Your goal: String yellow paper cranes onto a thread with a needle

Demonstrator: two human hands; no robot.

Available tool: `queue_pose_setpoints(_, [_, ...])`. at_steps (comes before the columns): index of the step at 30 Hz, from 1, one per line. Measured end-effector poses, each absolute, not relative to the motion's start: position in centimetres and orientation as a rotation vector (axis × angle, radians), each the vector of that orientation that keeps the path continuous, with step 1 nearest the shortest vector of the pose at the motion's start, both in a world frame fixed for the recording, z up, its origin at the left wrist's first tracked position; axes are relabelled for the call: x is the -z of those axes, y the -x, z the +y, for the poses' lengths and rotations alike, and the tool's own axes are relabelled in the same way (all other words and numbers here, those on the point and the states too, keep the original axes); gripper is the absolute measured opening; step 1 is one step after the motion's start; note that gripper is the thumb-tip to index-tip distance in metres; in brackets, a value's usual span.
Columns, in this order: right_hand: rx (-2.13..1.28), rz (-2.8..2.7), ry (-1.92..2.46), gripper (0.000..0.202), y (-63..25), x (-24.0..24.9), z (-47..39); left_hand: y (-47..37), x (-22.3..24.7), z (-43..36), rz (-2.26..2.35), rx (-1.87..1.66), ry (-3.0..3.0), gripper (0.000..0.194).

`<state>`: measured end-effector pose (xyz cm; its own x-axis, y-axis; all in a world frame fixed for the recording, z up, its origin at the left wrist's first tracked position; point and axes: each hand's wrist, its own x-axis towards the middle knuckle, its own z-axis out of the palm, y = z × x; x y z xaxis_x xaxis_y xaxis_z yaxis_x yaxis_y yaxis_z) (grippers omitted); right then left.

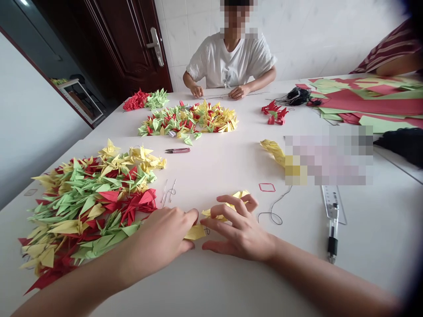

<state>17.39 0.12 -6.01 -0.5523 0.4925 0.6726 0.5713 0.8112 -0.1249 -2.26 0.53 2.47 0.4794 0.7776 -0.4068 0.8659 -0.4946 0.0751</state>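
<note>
My left hand [168, 231] pinches a yellow folded-paper crane [195, 232] between thumb and fingers, low over the table. Just right of it, my right hand [236, 229] has its fingers spread and curved, the thumb and forefinger apart. A short loop of dark thread [207, 230] shows between the two hands. Behind my right fingers lie more yellow paper pieces [240, 194], partly covered. Dark thread [272, 215] curls on the table to the right. Left of my left hand spreads a big heap of red, green and yellow paper cranes [95, 198].
Needles with thread [170, 191] and small thread snips [178, 150] lie ahead. A second crane pile [188, 119] sits farther back. Rightward are a yellow crane string [273, 149], a pen [333, 233], a ruler [330, 198] and coloured paper sheets [373, 103]. A person [231, 61] sits opposite.
</note>
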Motion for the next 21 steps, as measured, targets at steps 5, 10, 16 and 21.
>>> queue_pose_setpoints(5, [0.178,-2.296,0.791,0.024,-17.3,5.9,0.1,2.1,-2.0,0.4,1.364,0.428,-2.44,0.017])
queue_pose_setpoints(10, [0.173,-2.274,0.78,0.018,-17.2,6.0,0.2,2.6,-1.8,0.4,1.277,0.443,-2.507,0.019])
queue_pose_setpoints(16, [0.132,-2.217,0.842,0.02,-17.3,6.1,0.4,3.4,-2.5,0.8,1.297,0.36,-2.442,0.009])
queue_pose_setpoints(21, [0.145,-2.239,0.882,0.02,-17.2,6.1,0.4,3.4,-3.1,1.4,1.374,0.37,-2.313,0.017])
